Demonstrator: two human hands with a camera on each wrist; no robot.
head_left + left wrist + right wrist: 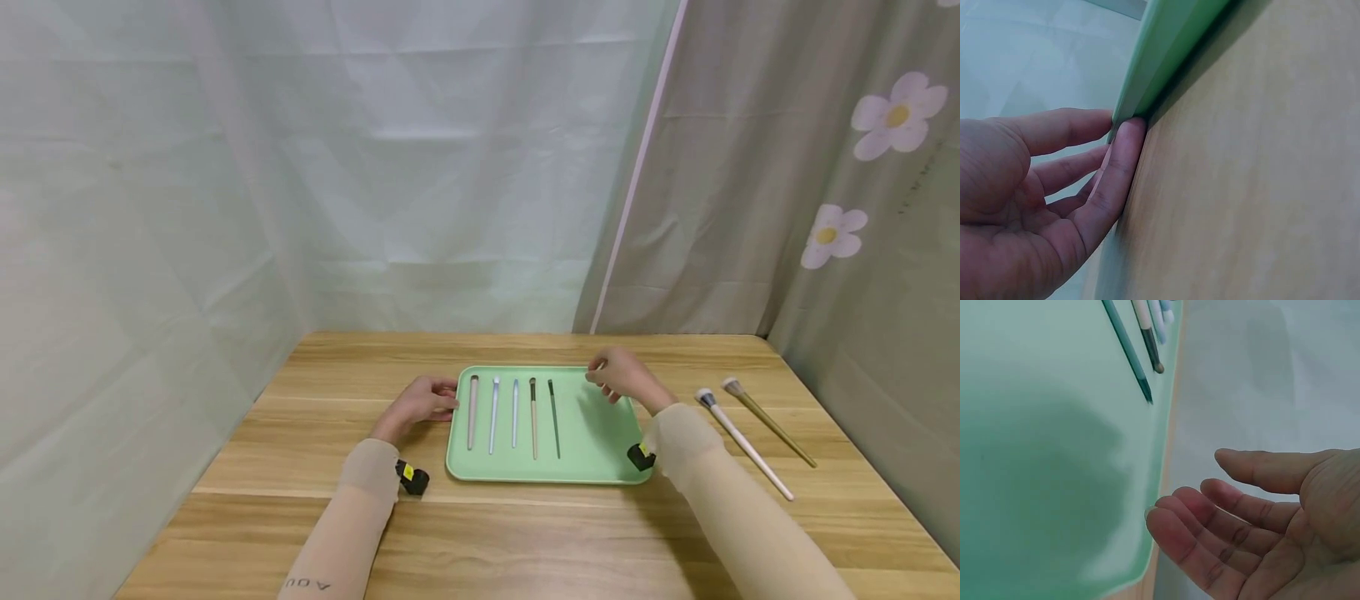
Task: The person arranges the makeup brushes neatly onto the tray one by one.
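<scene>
Several slim makeup brushes lie side by side on a mint-green tray point(517, 472), bristles toward the far edge. From the left come a pinkish brush point(472, 421), two pale blue ones, a beige-handled brush point(535, 433) and a dark green brush point(556, 425). My left hand point(425, 402) grips the tray's left rim, thumb and a finger meeting at the edge in the left wrist view. Over the far right corner hovers my right hand point(626, 377), its fingers loosely bent. Nothing lies between its thumb and fingers in the right wrist view.
Right of the tray, a large white-handled brush point(753, 454) and a gold-handled brush point(776, 429) lie slanted on the wooden table point(480, 542). Pale curtains point(450, 167) hang behind the far edge and along both sides.
</scene>
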